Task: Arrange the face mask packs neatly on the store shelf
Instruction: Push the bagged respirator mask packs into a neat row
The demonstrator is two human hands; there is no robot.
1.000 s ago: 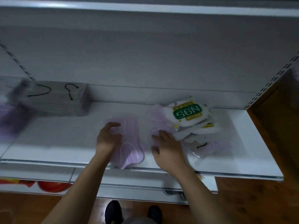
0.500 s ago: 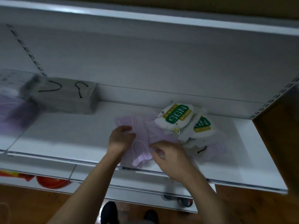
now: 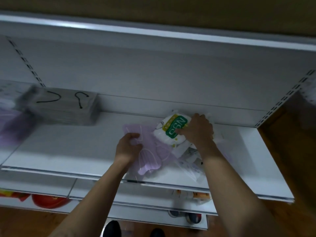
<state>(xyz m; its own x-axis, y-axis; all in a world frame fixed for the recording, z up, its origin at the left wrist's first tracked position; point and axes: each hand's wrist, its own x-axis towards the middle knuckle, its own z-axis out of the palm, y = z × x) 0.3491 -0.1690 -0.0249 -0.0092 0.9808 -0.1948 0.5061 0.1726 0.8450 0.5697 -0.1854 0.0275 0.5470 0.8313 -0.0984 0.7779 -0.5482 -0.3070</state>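
Here, two hands work one white store shelf point(image 3: 71, 151). The left hand point(image 3: 129, 147) clenches its grip on a lilac face mask pack point(image 3: 150, 156) lying near the shelf's front edge. The right hand point(image 3: 196, 131), further back, grasps one white N95 pack point(image 3: 171, 132) with a green label, fingers curled over its right side. The N95 pack overlaps the lilac one. Beneath the right forearm lie more clear-wrapped packs point(image 3: 189, 154), too jumbled to count. One grey stack of masks point(image 3: 66, 108) sits at the left rear, well apart and blurred. A purple smear point(image 3: 12, 127) at the left edge cannot be made out. Slotted uprights point(image 3: 25, 60) flank the grey back panel. A lower shelf point(image 3: 42, 184) carries red goods point(image 3: 49, 201), partly cut off. Below are two dark shoes point(image 3: 112, 227) on a wooden floor point(image 3: 294, 223).
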